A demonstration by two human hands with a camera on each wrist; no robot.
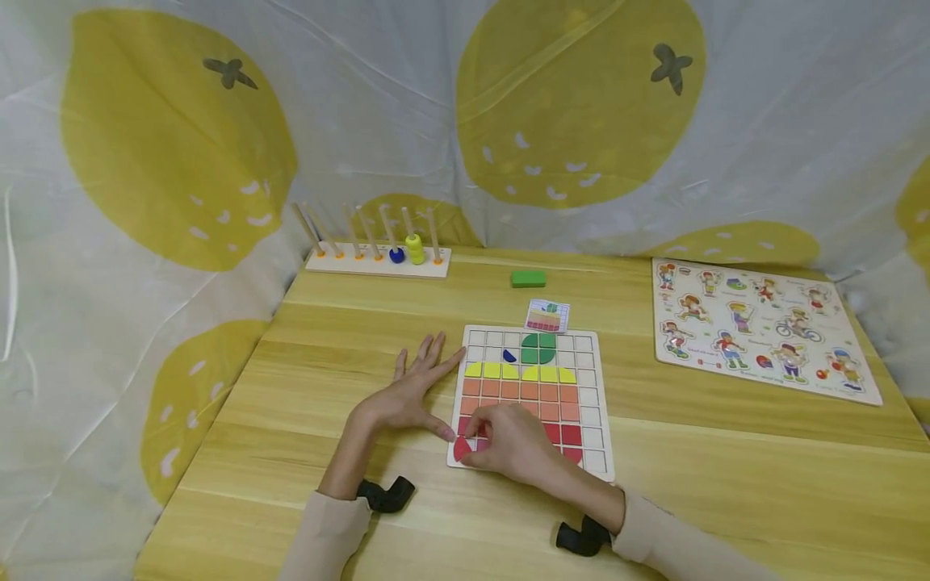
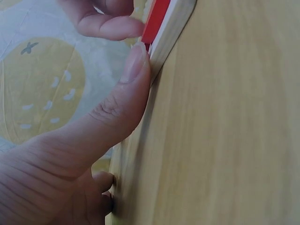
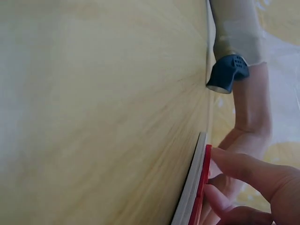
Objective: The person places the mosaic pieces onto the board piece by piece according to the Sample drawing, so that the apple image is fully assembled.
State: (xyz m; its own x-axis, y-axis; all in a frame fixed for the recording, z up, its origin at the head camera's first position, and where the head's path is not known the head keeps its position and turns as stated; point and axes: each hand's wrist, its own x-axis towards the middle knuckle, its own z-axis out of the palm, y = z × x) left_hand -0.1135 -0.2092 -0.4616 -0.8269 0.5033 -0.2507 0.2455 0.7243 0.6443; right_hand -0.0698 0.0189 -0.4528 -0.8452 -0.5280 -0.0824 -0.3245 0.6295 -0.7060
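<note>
A white grid board (image 1: 596, 415) lies on the table, bearing rows of yellow, orange and red tiles, with green leaf-shaped pieces (image 1: 538, 349) and a small dark blue piece (image 1: 509, 356) above them. My right hand (image 1: 517, 442) reaches over the lower rows and pinches a red rounded tile (image 1: 462, 449) at the board's near left corner. Some tiles are hidden beneath that hand. Spread along the board's left edge, my left hand (image 1: 407, 394) has its fingers extended. In the left wrist view its thumb (image 2: 133, 68) is right at the corner, close to the red tile (image 2: 156, 21).
Behind the board lie a small picture card (image 1: 547, 316) and a green block (image 1: 528, 279). A peg stand (image 1: 341, 264) with blue and yellow beads is at the back left. At right lies a puzzle board (image 1: 763, 331) with sports figures. A lemon-patterned curtain (image 1: 407, 105) hangs behind the table.
</note>
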